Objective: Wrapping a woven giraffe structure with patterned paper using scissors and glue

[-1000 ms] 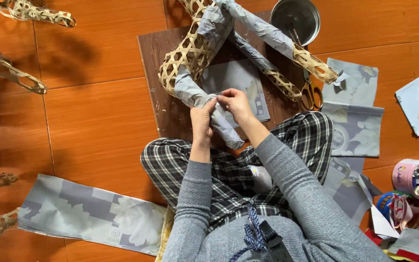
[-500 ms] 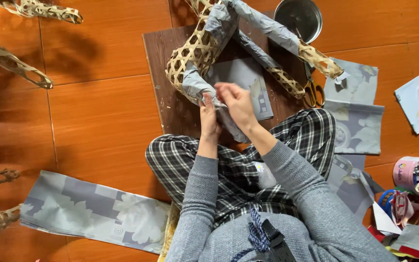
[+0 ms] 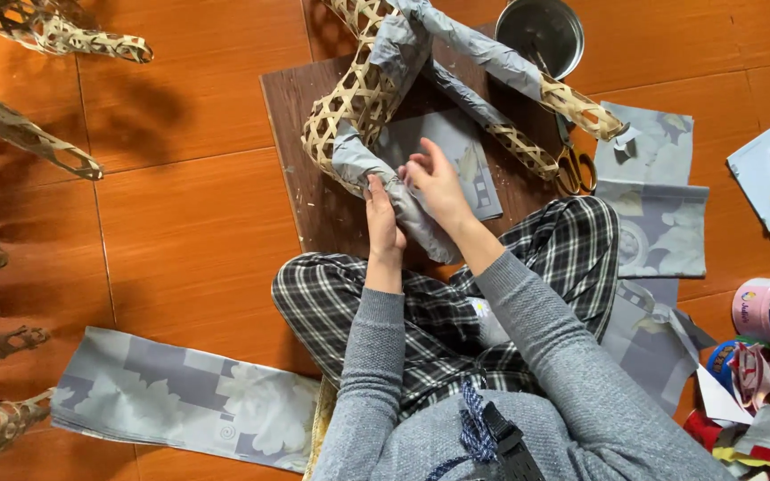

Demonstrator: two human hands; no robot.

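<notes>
Both hands on the woven frame (image 3: 358, 98) over the board (image 3: 314, 196): left hand (image 3: 383, 223) presses grey paper (image 3: 403, 200) down; right hand (image 3: 437, 183) has shifted, fingers now spread, smoothing the wrap.

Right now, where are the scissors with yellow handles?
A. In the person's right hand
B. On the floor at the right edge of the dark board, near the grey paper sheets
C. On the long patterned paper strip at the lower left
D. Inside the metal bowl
B: the scissors lie at the right edge of the dark board, beside the grey paper sheets, and no hand touches them.
</notes>
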